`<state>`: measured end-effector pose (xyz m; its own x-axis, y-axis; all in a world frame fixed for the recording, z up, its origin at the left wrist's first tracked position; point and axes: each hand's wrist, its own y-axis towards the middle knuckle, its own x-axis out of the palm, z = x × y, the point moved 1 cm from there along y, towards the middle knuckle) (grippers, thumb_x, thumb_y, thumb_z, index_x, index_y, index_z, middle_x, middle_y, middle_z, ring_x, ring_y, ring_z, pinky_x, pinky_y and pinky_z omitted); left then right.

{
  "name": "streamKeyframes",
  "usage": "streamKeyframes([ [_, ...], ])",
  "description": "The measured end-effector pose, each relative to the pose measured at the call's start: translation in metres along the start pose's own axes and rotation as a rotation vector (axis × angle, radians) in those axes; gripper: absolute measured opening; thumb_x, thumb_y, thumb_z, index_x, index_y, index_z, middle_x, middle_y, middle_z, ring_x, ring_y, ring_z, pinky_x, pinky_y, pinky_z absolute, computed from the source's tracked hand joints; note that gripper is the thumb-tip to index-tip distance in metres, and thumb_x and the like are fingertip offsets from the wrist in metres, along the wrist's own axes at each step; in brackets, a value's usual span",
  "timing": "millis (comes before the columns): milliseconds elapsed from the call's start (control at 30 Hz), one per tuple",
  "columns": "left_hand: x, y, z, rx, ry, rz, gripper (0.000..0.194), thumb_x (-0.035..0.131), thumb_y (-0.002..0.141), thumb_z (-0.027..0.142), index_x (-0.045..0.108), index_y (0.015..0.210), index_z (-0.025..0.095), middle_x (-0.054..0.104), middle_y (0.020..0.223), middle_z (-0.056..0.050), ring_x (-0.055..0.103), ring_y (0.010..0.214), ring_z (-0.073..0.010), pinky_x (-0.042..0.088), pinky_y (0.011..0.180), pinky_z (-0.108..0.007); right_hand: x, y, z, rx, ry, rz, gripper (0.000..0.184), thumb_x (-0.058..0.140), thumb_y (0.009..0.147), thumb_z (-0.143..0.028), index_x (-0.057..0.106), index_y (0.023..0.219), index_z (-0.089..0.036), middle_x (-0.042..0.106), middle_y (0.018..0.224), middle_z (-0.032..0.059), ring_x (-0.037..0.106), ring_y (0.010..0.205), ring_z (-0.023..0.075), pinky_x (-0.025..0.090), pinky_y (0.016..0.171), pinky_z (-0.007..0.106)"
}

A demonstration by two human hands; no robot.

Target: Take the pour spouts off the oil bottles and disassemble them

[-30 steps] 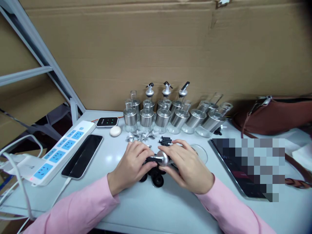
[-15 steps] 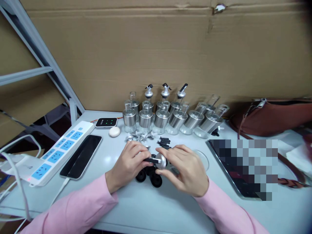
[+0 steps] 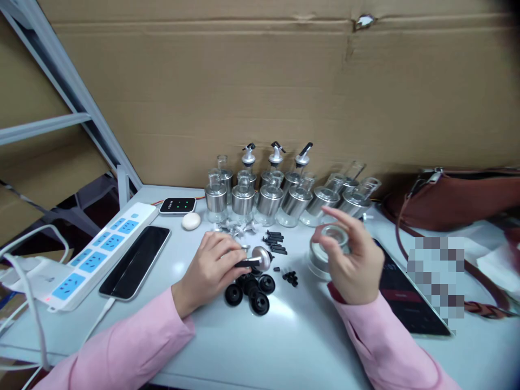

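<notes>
My left hand [image 3: 215, 265] is closed round the black lever of a silver bottle pourer [image 3: 262, 258], whose domed cap points right. My right hand [image 3: 357, 260] is open, thumb and index finger spread beside the neck of a glass bottle [image 3: 319, 257]; its other fingers are partly hidden, and I cannot tell whether they touch the glass. Below the pourer lie several round black stoppers [image 3: 260, 302]. Small black pieces [image 3: 290, 278] sit between the hands. Beyond them are black levers [image 3: 275, 238] and silver spout parts [image 3: 239, 227].
Glass bottles with steel sleeves [image 3: 270, 200] stand in rows at the back, a few topped with pourers [image 3: 276, 154]. On the left are a power strip [image 3: 101, 249], a phone [image 3: 136, 262] and a white rounded object [image 3: 190, 221]. A tablet [image 3: 406, 298] and brown bag [image 3: 467, 197] lie right.
My right hand has let go of the pourer and moved right to the glass bottle, opening its fingers. My left hand keeps hold of the pourer in nearly the same place.
</notes>
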<state>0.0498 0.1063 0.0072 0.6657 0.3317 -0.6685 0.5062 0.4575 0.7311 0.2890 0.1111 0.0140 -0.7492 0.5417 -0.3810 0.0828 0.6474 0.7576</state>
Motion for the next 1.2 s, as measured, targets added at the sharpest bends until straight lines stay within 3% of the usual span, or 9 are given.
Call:
streamKeyframes([
  [100, 0.001, 0.000, 0.002, 0.029, -0.011, -0.008, 0.028, 0.038, 0.096, 0.032, 0.056, 0.082, 0.016, 0.062, 0.077, -0.004, 0.051, 0.078, -0.0165, 0.040, 0.072, -0.031, -0.005, 0.004, 0.016, 0.186, 0.079, 0.142, 0.036, 0.054, 0.086, -0.045, 0.055, 0.115, -0.023, 0.060, 0.070, 0.0008, 0.060, 0.061, 0.0180, 0.048, 0.065, 0.035],
  [233, 0.001, 0.001, 0.003, 0.031, -0.008, -0.012, 0.028, 0.037, 0.096, 0.032, 0.056, 0.083, 0.016, 0.063, 0.078, -0.004, 0.051, 0.078, -0.0162, 0.041, 0.072, -0.031, -0.005, 0.007, 0.042, 0.212, 0.060, 0.188, 0.041, 0.056, 0.084, -0.043, 0.049, 0.119, -0.023, 0.062, 0.083, 0.0042, 0.063, 0.074, 0.0213, 0.051, 0.072, 0.040],
  [433, 0.001, 0.000, 0.002, 0.037, -0.030, -0.013, 0.026, 0.037, 0.096, 0.031, 0.056, 0.086, 0.016, 0.061, 0.081, -0.004, 0.050, 0.079, -0.0159, 0.041, 0.073, -0.031, -0.007, 0.011, 0.064, -0.076, -0.241, 0.104, 0.043, 0.054, 0.087, -0.035, 0.045, 0.127, -0.022, 0.049, 0.116, 0.0143, 0.051, 0.108, 0.0280, 0.049, 0.084, 0.048],
  [500, 0.001, 0.000, 0.003, 0.034, -0.032, -0.013, 0.026, 0.038, 0.096, 0.031, 0.056, 0.086, 0.016, 0.061, 0.081, -0.004, 0.050, 0.079, -0.0158, 0.040, 0.073, -0.031, -0.008, 0.011, 0.063, -0.161, -0.381, 0.127, 0.042, 0.057, 0.085, -0.033, 0.049, 0.124, -0.022, 0.047, 0.115, 0.0142, 0.049, 0.108, 0.0291, 0.047, 0.085, 0.049],
  [600, 0.002, -0.001, 0.003, 0.027, -0.035, -0.019, 0.026, 0.038, 0.096, 0.030, 0.056, 0.086, 0.015, 0.061, 0.081, -0.004, 0.050, 0.079, -0.0158, 0.039, 0.073, -0.031, -0.009, 0.010, 0.062, -0.207, -0.450, 0.154, 0.040, 0.059, 0.084, -0.028, 0.050, 0.123, -0.021, 0.048, 0.109, 0.0121, 0.055, 0.092, 0.0233, 0.050, 0.079, 0.042],
  [767, 0.003, -0.001, 0.002, 0.021, -0.040, -0.033, 0.025, 0.039, 0.096, 0.030, 0.057, 0.086, 0.015, 0.061, 0.082, -0.004, 0.050, 0.080, -0.0160, 0.038, 0.074, -0.031, -0.006, 0.010, 0.062, -0.274, -0.522, 0.053, 0.014, 0.051, 0.087, -0.021, 0.062, 0.096, -0.019, 0.059, 0.091, 0.0090, 0.055, 0.088, 0.0223, 0.049, 0.078, 0.037],
  [933, 0.005, -0.001, 0.002, 0.003, -0.046, -0.061, 0.022, 0.043, 0.094, 0.028, 0.060, 0.088, 0.015, 0.062, 0.084, -0.004, 0.052, 0.081, -0.0163, 0.037, 0.076, -0.031, -0.004, 0.009, 0.069, -0.257, -0.548, 0.003, 0.019, 0.048, 0.086, -0.017, 0.062, 0.099, -0.016, 0.062, 0.103, 0.0126, 0.058, 0.098, 0.0249, 0.049, 0.083, 0.040],
  [1100, 0.007, -0.002, 0.002, 0.008, -0.062, -0.073, 0.015, 0.051, 0.091, 0.025, 0.062, 0.096, 0.016, 0.064, 0.085, -0.003, 0.054, 0.083, -0.0165, 0.035, 0.079, -0.033, 0.001, 0.003, 0.082, -0.193, -0.559, -0.166, 0.028, 0.036, 0.089, -0.011, 0.060, 0.103, -0.015, 0.051, 0.129, 0.0168, 0.042, 0.126, 0.0331, 0.038, 0.096, 0.059],
  [1200, 0.008, -0.003, 0.002, -0.003, -0.056, -0.071, 0.015, 0.052, 0.090, 0.026, 0.062, 0.098, 0.017, 0.064, 0.083, -0.003, 0.054, 0.082, -0.0165, 0.034, 0.079, -0.033, 0.003, 0.003, 0.078, -0.163, -0.581, -0.200, 0.027, 0.037, 0.090, -0.012, 0.057, 0.108, -0.015, 0.044, 0.136, 0.0178, 0.033, 0.131, 0.0377, 0.030, 0.095, 0.069],
])
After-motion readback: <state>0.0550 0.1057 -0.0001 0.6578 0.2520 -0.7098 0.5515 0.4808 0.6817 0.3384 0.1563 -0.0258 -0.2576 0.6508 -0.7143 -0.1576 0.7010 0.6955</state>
